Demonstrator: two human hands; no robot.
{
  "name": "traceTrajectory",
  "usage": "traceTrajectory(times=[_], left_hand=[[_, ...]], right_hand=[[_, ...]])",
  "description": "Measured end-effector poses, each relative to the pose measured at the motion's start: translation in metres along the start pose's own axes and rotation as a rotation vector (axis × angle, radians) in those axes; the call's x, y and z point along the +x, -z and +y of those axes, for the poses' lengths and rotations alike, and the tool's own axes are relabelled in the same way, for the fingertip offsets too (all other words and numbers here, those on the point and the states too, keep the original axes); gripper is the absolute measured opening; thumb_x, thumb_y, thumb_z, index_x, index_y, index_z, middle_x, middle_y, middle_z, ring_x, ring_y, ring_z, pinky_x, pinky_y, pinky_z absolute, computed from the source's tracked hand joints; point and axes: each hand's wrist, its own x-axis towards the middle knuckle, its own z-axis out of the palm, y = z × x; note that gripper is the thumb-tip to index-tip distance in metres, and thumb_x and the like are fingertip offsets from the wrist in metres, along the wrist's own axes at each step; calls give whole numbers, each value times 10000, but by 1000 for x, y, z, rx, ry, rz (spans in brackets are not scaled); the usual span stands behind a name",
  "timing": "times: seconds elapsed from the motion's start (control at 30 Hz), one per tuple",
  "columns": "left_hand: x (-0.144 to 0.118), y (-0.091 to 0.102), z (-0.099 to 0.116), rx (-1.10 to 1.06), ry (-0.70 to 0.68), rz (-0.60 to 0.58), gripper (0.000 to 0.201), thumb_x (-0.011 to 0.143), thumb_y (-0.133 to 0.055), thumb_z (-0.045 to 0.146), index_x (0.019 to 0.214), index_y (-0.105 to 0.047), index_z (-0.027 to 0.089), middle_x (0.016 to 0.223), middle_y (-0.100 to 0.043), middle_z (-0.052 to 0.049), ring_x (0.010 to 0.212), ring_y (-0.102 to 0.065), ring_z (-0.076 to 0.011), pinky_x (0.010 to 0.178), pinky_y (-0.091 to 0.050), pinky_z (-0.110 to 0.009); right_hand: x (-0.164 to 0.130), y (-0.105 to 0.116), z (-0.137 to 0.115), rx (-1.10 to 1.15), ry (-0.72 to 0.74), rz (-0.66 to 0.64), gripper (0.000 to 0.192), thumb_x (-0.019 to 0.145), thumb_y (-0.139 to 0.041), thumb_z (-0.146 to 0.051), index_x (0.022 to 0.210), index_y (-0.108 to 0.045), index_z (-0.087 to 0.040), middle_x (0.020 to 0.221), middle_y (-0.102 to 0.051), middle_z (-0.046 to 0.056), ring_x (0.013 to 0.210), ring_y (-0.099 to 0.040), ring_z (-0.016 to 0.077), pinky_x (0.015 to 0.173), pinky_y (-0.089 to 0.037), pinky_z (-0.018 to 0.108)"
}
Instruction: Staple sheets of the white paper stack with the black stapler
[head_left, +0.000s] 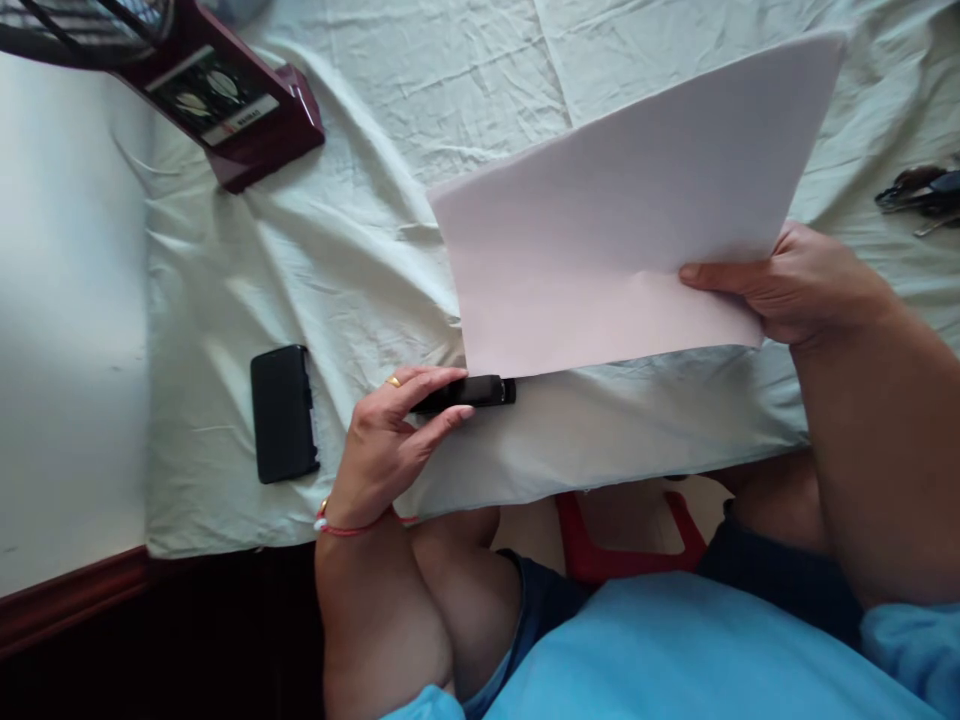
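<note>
A sheaf of white paper [600, 220] spans the middle of the head view, held above the cloth. My right hand [810, 285] grips its lower right corner, thumb on top and the other fingers hidden beneath. My left hand [405, 430] is closed around a small black stapler [491, 390] lying on the cloth, thumb on the near side and fingers on the far side. The paper's lower left corner lies right by the stapler and my left fingertips; whether it is between the stapler's jaws I cannot tell.
A pale green cloth [375, 260] with wrinkles covers the table. To the left lies a black phone [283, 414]. A dark red fan base [255, 120] stands at the upper left, keys [926, 195] at the far right. A red stool [622, 560] shows below the table edge.
</note>
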Motion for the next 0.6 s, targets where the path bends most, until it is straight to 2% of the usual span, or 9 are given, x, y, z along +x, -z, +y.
traceTrajectory(times=[0.13, 0.27, 0.47, 0.6], left_hand=[[0, 0, -2, -39, 98, 83, 307, 944, -955, 516, 1199, -931, 347, 1194, -894, -43, 1173, -810, -328, 1128, -630, -512], [0, -1, -5, -54, 140, 146, 326, 922, -967, 544, 1197, -942, 372, 1197, -892, -35, 1183, -806, -341, 1159, -605, -543], [2, 0, -2, -50, 132, 123, 333, 914, -977, 548, 1196, -952, 373, 1187, -895, -33, 1157, -806, -332, 1120, -604, -521], [4, 1, -1, -81, 111, 109, 337, 961, -932, 607, 1174, -953, 346, 1212, -896, -50, 1212, -798, -336, 1165, -605, -518]], right_hand=[[-1, 3, 0, 8, 32, -9, 521, 559, -1029, -212, 1053, -864, -219, 1272, -866, 77, 1197, -808, 340, 1132, -713, 570], [1, 8, 3, 4, 53, -31, 527, 556, -1044, -235, 1054, -873, -221, 1275, -869, 72, 1196, -814, 343, 1120, -721, 564], [2, 7, 4, 11, 55, -51, 475, 594, -1035, -205, 1035, -857, -208, 1255, -868, 78, 1181, -818, 317, 1132, -720, 557], [4, 9, 6, -11, 46, -42, 487, 598, -1038, -225, 1052, -861, -212, 1249, -871, 74, 1157, -817, 315, 1099, -730, 556]])
